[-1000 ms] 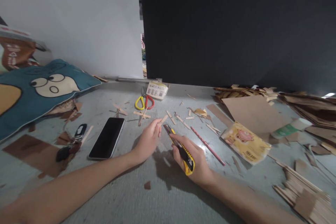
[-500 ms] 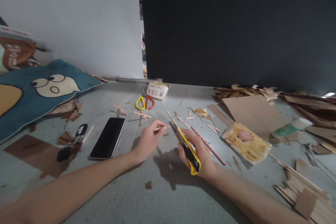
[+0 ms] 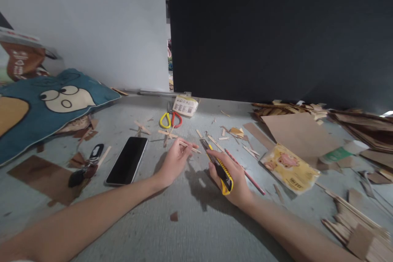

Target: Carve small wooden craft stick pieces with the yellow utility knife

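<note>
Gripping cutter [image 3: 222,173], right fingers [image 3: 218,155] curled; left fingers [image 3: 185,152] pinch partly hidden wooden stick [image 3: 195,150].

The left hand [image 3: 176,161] partly hides a wooden stick [image 3: 195,149] from me; at nine o'clock a cartoon pillow [image 3: 52,116] is cut off; at three, the glue stick [image 3: 342,152] blurs.

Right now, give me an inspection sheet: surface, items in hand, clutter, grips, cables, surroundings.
Surface: grey tabletop, scraps strewn over it.
Items in hand: wooden stick; yellow-black cutter, tip close to the stick's end.
Clutter: phone, scissors, red rod, yellow packet, cardboard sheet.
Grips: left grip pinches the stick; right grip holds the cutter.
Cables: none identifiable; thin strips at far right unclear.
Surroundings: white panel, black panel, blue cushion.
</note>
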Available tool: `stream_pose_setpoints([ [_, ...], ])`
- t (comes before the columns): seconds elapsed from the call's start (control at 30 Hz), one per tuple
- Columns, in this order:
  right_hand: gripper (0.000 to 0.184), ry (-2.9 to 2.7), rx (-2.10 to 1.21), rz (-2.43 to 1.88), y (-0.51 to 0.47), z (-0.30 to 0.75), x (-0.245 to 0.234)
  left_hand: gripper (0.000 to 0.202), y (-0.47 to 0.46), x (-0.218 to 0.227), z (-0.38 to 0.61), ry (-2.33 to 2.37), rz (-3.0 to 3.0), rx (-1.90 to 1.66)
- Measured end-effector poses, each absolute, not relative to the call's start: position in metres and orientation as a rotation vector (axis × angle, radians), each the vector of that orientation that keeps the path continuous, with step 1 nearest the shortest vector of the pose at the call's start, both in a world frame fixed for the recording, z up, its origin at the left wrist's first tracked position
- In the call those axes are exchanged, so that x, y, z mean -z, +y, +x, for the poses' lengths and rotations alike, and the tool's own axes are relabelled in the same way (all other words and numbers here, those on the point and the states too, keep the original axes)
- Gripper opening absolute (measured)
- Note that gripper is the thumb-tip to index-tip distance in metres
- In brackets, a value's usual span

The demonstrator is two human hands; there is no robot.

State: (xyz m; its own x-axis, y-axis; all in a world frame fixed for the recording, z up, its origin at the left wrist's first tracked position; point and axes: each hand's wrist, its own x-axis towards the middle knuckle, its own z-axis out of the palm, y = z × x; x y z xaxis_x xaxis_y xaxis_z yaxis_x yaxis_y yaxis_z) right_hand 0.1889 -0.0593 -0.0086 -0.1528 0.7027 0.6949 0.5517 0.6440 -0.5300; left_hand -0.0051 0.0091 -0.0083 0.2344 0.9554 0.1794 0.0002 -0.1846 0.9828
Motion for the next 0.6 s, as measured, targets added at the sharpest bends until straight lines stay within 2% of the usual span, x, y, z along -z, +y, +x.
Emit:
stream_pose_setpoints([
  [0.13, 0.029, -1.818, -0.191, -1.0, -0.06, 0.1894, 0.0061, 0.049, 0.0086, 0.0083, -0.0045, 0.866, 1.342, -1.118],
  [0.4, 0.026, -1.795, -0.207, -1.014, -0.0614, 0.1884, 0.0069, 0.042, 0.0057, 0.0084, -0.005, 0.98, 1.506, -0.994],
  [0.6, 0.024, -1.8, -0.208, -1.007, -0.0622, 0.1887, 0.0047, 0.028, 0.0048, 0.0072, -0.0058, 0.995, 1.667, -1.028],
])
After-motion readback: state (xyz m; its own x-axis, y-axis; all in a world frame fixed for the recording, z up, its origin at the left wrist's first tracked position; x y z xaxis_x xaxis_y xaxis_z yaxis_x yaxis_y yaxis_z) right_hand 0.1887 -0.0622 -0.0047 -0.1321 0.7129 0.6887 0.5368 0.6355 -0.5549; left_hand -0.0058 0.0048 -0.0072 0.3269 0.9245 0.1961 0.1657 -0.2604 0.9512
